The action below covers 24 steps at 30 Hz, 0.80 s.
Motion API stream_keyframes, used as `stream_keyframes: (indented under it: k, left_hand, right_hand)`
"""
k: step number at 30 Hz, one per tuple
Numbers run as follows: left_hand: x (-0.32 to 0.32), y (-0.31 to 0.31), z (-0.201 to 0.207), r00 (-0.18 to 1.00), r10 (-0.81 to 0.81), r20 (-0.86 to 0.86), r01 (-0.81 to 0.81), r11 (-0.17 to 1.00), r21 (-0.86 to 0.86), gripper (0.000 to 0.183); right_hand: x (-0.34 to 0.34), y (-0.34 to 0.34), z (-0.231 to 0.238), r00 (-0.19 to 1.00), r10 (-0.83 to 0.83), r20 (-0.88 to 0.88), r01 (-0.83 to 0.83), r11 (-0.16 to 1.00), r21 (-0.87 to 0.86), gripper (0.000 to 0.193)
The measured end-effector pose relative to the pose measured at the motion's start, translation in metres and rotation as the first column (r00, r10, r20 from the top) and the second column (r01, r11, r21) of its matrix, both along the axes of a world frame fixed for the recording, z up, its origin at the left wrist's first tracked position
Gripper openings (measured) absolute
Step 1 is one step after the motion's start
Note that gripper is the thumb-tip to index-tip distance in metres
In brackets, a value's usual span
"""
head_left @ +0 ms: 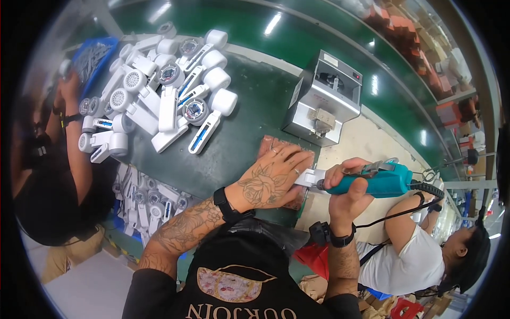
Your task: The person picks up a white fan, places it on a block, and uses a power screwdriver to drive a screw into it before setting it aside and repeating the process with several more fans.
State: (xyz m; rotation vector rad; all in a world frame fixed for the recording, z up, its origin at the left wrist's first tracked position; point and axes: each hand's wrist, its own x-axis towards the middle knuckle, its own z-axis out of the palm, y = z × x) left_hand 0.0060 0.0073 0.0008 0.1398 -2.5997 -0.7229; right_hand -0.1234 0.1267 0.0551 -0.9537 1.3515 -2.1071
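My right hand [348,194] is wrapped around a teal electric screwdriver [380,182], its dark cable leaving the back end. The screwdriver lies nearly level, its tip pointing left at a white plastic part [310,178]; whether the tip sits in a screw is too small to tell. From above, my left hand [272,179] holds that part down, and its palm and fingers hide most of it. Beneath lies a reddish pad [271,144] at the edge of the green bench top [249,106].
A heap of white fan-like units with round grilles [134,81] covers the bench's far left. Beyond my hands stands a grey metal machine [326,101]. More white units [146,199] lie lower left. Co-workers sit left and right, one beside a blue bin [95,58].
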Motion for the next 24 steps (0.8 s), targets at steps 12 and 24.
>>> stream_keyframes:
  k: [12,24]
  left_hand:
    - [-0.002,0.002,0.004,0.999,0.006,0.047,-0.006,1.000,0.005,0.066]
    - [0.002,-0.003,0.001,1.000,0.000,-0.028,0.000,1.000,0.003,0.062]
  right_hand:
    - [0.004,-0.003,-0.018,0.998,-0.032,-0.060,0.032,0.999,0.000,0.054]
    - [0.005,0.002,-0.029,0.998,-0.050,-0.023,0.051,0.999,0.015,0.046]
